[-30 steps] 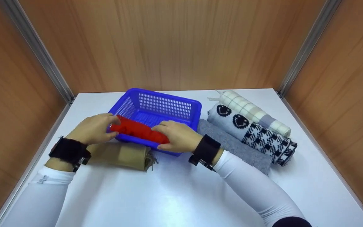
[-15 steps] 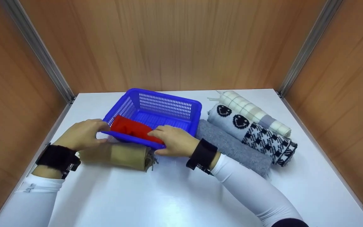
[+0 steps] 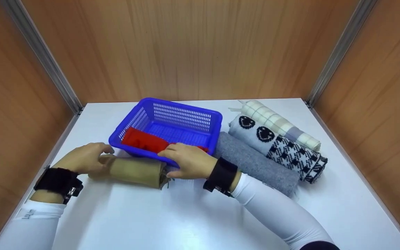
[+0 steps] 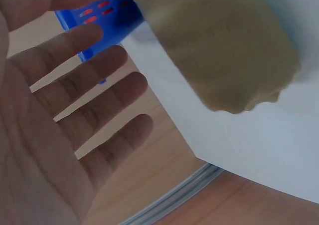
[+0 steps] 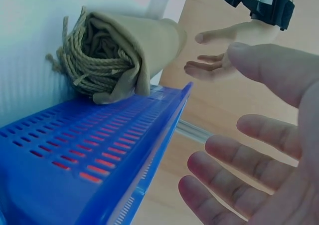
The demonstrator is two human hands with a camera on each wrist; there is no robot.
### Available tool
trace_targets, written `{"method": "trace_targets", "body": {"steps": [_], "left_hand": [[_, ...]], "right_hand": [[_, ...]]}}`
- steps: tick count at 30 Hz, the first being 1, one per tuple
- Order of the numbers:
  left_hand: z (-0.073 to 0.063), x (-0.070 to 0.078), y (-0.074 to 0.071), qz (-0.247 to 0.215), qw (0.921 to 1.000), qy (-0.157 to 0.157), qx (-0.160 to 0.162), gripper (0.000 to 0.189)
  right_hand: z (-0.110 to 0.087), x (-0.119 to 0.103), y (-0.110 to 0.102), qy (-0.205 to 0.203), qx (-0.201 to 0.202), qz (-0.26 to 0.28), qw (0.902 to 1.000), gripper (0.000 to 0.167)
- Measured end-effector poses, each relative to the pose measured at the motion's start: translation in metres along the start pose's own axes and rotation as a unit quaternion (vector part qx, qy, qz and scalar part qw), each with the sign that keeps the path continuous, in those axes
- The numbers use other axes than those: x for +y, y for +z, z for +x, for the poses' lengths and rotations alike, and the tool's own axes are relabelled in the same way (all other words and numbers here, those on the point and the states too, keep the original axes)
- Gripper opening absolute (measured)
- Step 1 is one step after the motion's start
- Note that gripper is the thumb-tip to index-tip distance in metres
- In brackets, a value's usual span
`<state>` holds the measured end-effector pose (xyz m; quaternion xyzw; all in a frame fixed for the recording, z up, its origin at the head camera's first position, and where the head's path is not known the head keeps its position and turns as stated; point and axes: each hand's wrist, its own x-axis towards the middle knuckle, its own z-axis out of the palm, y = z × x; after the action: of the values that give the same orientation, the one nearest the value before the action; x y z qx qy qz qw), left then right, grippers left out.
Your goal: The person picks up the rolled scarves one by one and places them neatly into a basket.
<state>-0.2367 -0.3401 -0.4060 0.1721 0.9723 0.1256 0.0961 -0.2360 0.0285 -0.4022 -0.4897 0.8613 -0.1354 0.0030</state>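
A red rolled cloth (image 3: 144,139) lies inside the blue basket (image 3: 182,116), along its front wall. In front of the basket, on the white table, is an olive-brown rolled scarf (image 3: 134,172) with fringe at its right end. My left hand (image 3: 85,158) hovers at the scarf's left end. The left wrist view shows those fingers (image 4: 114,88) straight and apart from the olive-brown scarf (image 4: 224,50). My right hand (image 3: 191,159) is over the basket's front right rim, partly hiding the red cloth. Its fingers (image 5: 234,157) are spread and hold nothing.
To the basket's right lie a grey rolled scarf (image 3: 255,163), a black-and-white patterned roll (image 3: 290,152) with smiley faces, and a cream checked roll (image 3: 276,121). Wooden panels (image 3: 200,48) enclose the white table (image 3: 186,215) at the back and sides.
The red cloth has gone down into the basket and both hands have let go of it. My left hand has moved down and left to the olive-brown scarf; the right has lowered slightly toward me.
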Motion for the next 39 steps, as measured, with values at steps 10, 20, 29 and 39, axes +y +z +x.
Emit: {"method": "trace_targets", "body": {"steps": [10, 20, 29, 39], "left_hand": [[-0.003, -0.015, 0.01, -0.02, 0.9996, -0.007, -0.017, 0.069], [0.002, -0.015, 0.027, 0.005, 0.9996, 0.027, -0.01, 0.068], [0.012, -0.017, 0.038, 0.018, 0.9996, 0.019, -0.011, 0.075], [0.018, -0.018, 0.049, 0.051, 0.9984, 0.025, -0.007, 0.066]], "right_hand": [[0.0, -0.006, 0.002, -0.011, -0.004, -0.016, 0.9998, 0.063], [0.001, -0.007, 0.007, -0.016, -0.01, -0.021, 0.9996, 0.065], [0.001, -0.006, 0.01, -0.013, -0.012, -0.012, 0.9998, 0.063], [-0.002, -0.007, 0.013, -0.024, -0.005, -0.01, 0.9996, 0.063]]}}
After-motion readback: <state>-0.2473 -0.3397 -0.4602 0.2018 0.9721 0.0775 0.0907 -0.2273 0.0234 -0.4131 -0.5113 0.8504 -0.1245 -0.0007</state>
